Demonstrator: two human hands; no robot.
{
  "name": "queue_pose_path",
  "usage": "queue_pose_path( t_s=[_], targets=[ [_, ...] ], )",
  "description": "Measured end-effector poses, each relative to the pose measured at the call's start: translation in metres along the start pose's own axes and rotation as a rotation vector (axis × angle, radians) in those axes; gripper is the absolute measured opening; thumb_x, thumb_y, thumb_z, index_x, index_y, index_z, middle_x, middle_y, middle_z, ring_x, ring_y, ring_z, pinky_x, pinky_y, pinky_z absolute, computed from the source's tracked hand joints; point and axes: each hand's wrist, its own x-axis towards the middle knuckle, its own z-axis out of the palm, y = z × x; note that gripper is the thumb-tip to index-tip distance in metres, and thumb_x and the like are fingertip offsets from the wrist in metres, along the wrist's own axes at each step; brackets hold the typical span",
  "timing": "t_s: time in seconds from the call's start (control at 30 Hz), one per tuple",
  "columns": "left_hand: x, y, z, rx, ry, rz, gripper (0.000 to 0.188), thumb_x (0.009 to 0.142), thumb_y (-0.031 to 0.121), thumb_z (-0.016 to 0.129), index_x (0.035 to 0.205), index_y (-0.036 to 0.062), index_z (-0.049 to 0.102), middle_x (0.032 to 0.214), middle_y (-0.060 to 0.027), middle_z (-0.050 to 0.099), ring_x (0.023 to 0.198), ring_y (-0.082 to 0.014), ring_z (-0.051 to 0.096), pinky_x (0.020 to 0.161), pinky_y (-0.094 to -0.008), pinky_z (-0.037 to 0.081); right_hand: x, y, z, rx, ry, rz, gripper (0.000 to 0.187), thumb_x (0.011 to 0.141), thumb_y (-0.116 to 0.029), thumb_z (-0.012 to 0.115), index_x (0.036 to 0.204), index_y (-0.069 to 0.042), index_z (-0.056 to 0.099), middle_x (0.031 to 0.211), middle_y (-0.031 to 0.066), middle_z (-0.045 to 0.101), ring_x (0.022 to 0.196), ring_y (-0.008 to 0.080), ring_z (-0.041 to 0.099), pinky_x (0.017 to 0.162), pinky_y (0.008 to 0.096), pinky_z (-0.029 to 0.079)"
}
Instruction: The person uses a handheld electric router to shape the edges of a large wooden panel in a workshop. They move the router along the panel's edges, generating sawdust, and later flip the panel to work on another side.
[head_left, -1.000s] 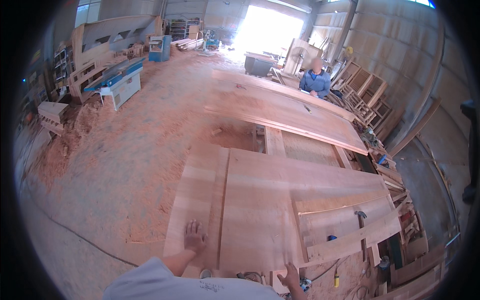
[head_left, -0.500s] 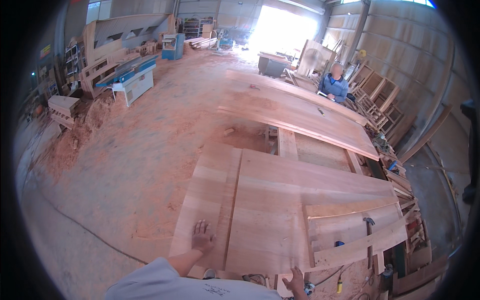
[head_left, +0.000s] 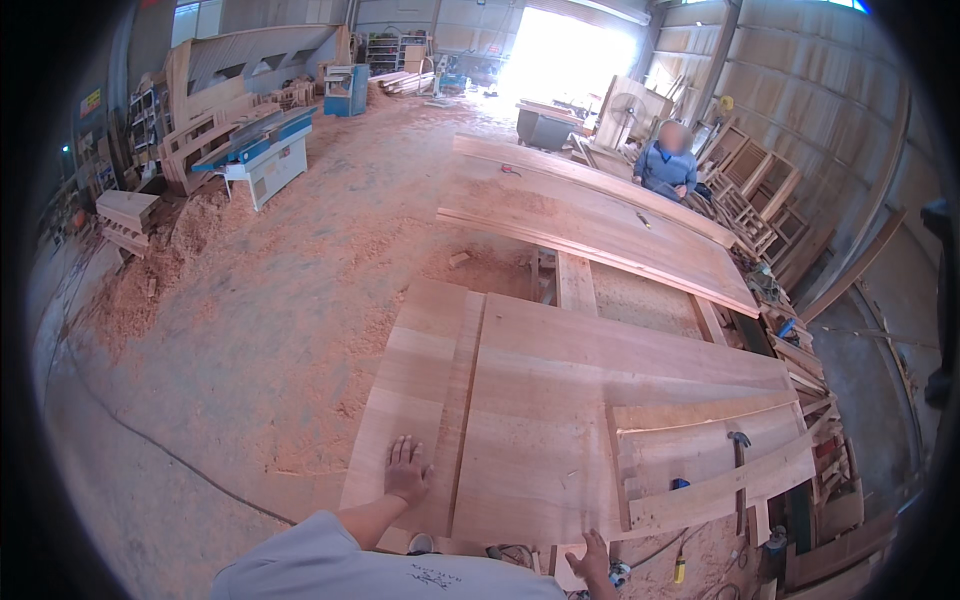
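My left hand [head_left: 407,472] lies flat, fingers stretched out, on the narrow left strip of a wide reddish wood panel [head_left: 535,400]. A dark groove runs between that strip and the rest of the panel. At the panel's near edge is my right hand [head_left: 592,557], fingers apart and nothing seen in it; whether it touches the edge, I cannot tell. Thin boards [head_left: 700,412] form a frame on the panel's right part. A claw hammer [head_left: 740,465] rests across the nearer board, and a small blue tool [head_left: 680,484] lies beside it.
Beyond the panel, a second long wood slab [head_left: 600,222] lies on supports, with a person [head_left: 666,165] standing behind it. Wooden frames [head_left: 755,180] lean by the right wall. A blue-and-white woodworking machine [head_left: 262,150] stands at the left. Sawdust and a cable [head_left: 180,460] lie on the floor.
My hands have stayed nearly where they were. The person across the slab has straightened a little and moved their arms; the pale object in their hands no longer shows.
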Motion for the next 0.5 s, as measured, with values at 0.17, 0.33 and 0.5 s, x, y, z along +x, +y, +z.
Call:
queue_pose_path(
  t_s=[0.17, 0.33, 0.5],
  targets=[
    [0.0002, -0.0018, 0.0005, 0.0, -0.012, -0.018, 0.061, 0.092, 0.04, 0.063, 0.138, 0.0009, 0.059, 0.153, -0.0283, 0.046, 0.147, -0.0443, 0.036, 0.126, -0.0571, 0.022, 0.0035, -0.0071, -0.0053, -0.01, -0.026, 0.012, 0.08, 0.075, -0.038, 0.087, 0.142, -0.007, 0.056, 0.156, 0.0216, 0.047, 0.146, 0.0392, 0.042, 0.122, 0.0455, 0.035],
    [0.002, -0.0008, 0.0015, 0.006, -0.015, -0.014, 0.062, 0.092, 0.041, 0.063, 0.139, 0.0009, 0.059, 0.153, -0.0283, 0.045, 0.148, -0.0442, 0.036, 0.126, -0.0568, 0.022, 0.0043, -0.0061, -0.0066, -0.01, -0.049, 0.02, 0.08, 0.077, -0.039, 0.086, 0.143, -0.007, 0.055, 0.159, 0.021, 0.044, 0.148, 0.0378, 0.04, 0.123, 0.0446, 0.034],
    [-0.0009, -0.0042, 0.0071, 0.0, -0.015, -0.009, 0.062, 0.091, 0.041, 0.063, 0.139, 0.001, 0.059, 0.153, -0.0281, 0.046, 0.148, -0.0441, 0.036, 0.126, -0.0566, 0.022, 0.0006, -0.0017, -0.0037, -0.015, -0.062, 0.025, 0.08, 0.077, -0.04, 0.086, 0.144, -0.008, 0.055, 0.159, 0.0199, 0.044, 0.149, 0.0372, 0.039, 0.124, 0.0441, 0.033]
  ],
)
